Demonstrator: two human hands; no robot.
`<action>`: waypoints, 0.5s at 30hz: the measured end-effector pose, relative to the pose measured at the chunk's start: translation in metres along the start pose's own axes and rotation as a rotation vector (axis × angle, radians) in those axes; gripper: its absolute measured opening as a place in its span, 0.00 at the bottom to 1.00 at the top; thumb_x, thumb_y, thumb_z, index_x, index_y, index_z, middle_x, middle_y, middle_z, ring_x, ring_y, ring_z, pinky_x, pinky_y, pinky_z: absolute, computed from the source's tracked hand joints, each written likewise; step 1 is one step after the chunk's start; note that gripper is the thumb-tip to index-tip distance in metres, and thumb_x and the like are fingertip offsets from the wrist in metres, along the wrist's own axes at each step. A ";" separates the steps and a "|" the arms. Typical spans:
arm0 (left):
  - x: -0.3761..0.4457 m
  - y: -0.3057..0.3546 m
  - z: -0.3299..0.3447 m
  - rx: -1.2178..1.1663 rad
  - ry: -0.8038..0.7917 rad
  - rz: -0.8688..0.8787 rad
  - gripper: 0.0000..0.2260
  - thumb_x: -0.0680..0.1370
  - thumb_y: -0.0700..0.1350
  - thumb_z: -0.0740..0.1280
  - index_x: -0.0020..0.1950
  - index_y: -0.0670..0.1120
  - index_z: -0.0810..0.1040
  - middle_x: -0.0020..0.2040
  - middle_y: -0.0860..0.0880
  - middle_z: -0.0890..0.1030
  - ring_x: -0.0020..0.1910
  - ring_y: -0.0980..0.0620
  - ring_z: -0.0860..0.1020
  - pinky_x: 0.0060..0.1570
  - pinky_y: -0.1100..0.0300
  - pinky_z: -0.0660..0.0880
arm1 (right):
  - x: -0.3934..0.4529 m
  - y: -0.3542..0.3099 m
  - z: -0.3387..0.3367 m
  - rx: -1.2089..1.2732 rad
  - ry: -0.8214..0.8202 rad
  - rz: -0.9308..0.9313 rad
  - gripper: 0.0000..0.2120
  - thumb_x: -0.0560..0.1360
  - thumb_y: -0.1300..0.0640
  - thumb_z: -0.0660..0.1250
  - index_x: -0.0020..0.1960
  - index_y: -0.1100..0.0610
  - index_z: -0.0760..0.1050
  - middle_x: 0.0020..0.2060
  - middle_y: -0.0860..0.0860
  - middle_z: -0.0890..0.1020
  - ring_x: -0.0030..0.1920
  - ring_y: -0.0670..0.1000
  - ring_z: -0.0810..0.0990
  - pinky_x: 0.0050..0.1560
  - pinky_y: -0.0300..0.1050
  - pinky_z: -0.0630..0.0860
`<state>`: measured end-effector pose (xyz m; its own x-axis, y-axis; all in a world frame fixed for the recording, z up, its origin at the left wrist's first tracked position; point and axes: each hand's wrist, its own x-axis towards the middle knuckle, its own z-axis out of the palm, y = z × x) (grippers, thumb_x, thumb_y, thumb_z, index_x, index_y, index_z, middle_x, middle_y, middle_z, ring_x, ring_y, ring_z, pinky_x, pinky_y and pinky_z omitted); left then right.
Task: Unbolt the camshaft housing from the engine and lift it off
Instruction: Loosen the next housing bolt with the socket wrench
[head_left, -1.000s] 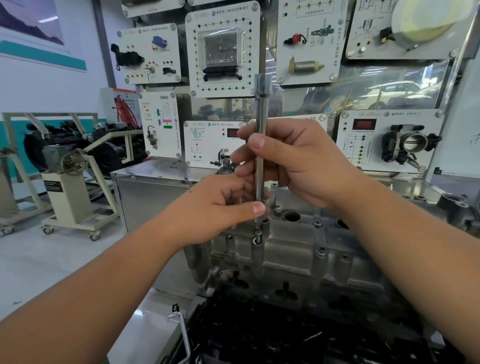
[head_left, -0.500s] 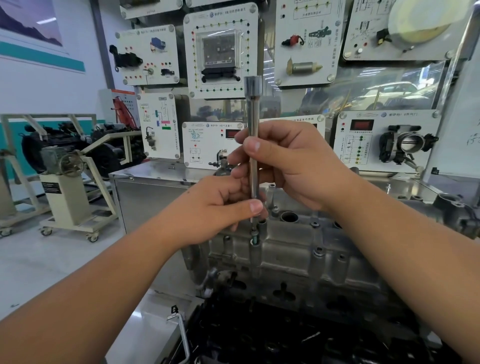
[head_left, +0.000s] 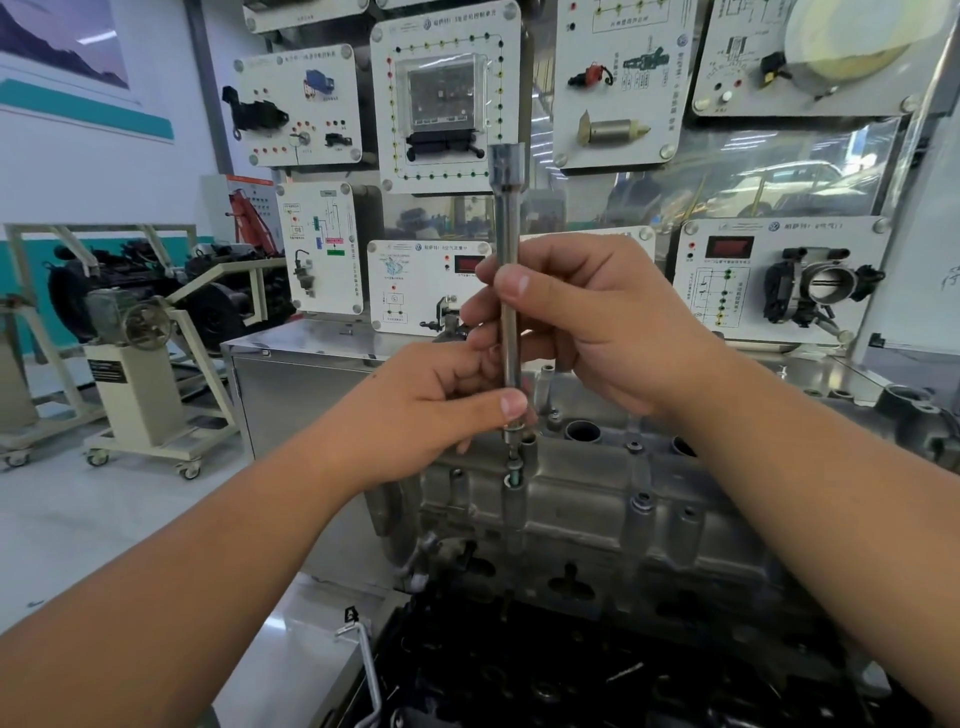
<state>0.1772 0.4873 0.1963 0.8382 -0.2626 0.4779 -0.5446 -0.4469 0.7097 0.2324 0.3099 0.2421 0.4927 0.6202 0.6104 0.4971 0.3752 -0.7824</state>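
Workshop: camshaft housing (head_left: 587, 499) beneath both hands (head_left: 524, 358)

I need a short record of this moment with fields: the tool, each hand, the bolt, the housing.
tool: long socket extension bar, upright
right hand: grips the bar at its middle
left hand: pinches the bar near its lower end
bolt: under the bar's tip, risen partly out of its hole
camshaft housing: seated on the engine, not lifted
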 end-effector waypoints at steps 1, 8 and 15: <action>-0.001 0.001 0.000 0.002 -0.018 -0.001 0.06 0.77 0.49 0.69 0.51 0.49 0.83 0.45 0.51 0.87 0.32 0.61 0.77 0.35 0.65 0.75 | 0.000 -0.001 -0.001 0.006 -0.005 0.013 0.06 0.78 0.59 0.67 0.52 0.60 0.80 0.42 0.56 0.87 0.42 0.54 0.86 0.41 0.45 0.83; 0.002 -0.001 0.002 0.028 -0.020 0.031 0.12 0.74 0.53 0.73 0.58 0.58 0.80 0.50 0.50 0.87 0.49 0.48 0.85 0.54 0.56 0.81 | -0.001 0.002 0.004 0.002 0.022 -0.008 0.07 0.76 0.59 0.68 0.53 0.57 0.76 0.40 0.57 0.87 0.37 0.54 0.86 0.38 0.45 0.82; -0.001 -0.001 0.001 -0.007 -0.031 -0.002 0.06 0.77 0.49 0.69 0.52 0.51 0.83 0.47 0.54 0.87 0.35 0.61 0.79 0.36 0.66 0.75 | -0.001 -0.002 0.000 0.027 -0.021 0.043 0.08 0.78 0.58 0.65 0.54 0.60 0.79 0.42 0.55 0.86 0.41 0.52 0.86 0.42 0.45 0.83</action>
<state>0.1770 0.4872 0.1953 0.8395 -0.2882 0.4607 -0.5434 -0.4416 0.7139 0.2310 0.3086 0.2433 0.4985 0.6501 0.5735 0.4558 0.3661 -0.8113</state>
